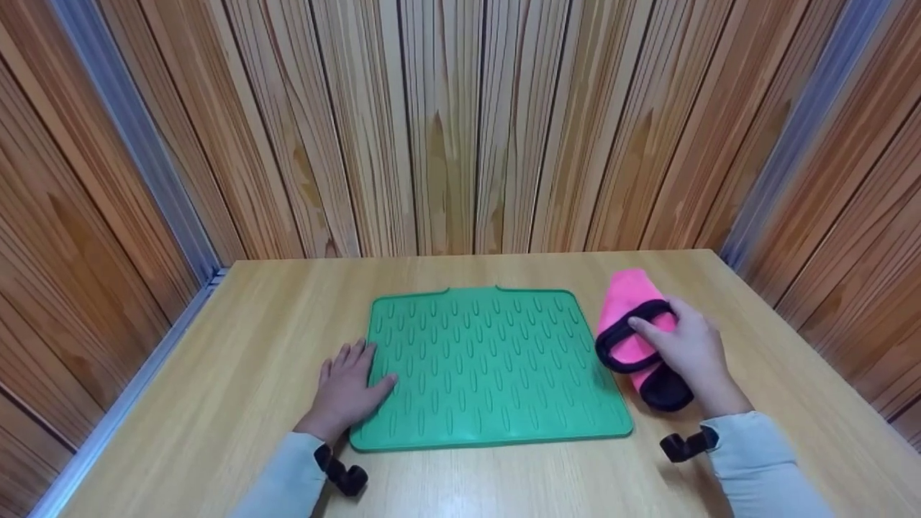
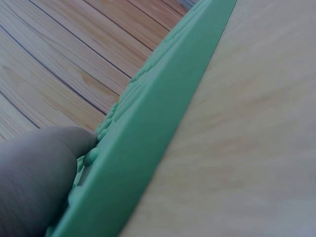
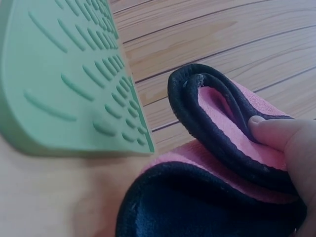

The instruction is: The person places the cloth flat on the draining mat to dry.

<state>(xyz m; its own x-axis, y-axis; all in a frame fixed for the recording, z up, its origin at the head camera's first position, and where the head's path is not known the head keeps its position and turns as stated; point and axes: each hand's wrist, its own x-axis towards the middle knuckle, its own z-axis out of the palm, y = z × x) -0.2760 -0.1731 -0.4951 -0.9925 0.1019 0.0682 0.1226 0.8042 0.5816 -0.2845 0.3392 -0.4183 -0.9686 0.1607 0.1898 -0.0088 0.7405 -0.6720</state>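
Observation:
A green mat (image 1: 475,367) with raised oval ridges lies flat on the wooden table. On its left edge rests my left hand (image 1: 349,388), fingers spread and thumb over the ridged surface; the left wrist view shows that thumb (image 2: 44,168) touching the mat's top beside its side wall (image 2: 143,133). To the right of the mat, my right hand (image 1: 694,345) grips a folded pink cloth with black edging (image 1: 626,295). In the right wrist view, the thumb (image 3: 276,132) presses on the cloth's (image 3: 222,118) folded layers, and a dark underside shows below. The other right fingers are mostly hidden.
The table top (image 1: 288,309) reaches back to a wood-panelled wall (image 1: 446,129), with panelled side walls at left and right. Black wrist mounts (image 1: 342,471) stick out from both sleeves near the front of the table.

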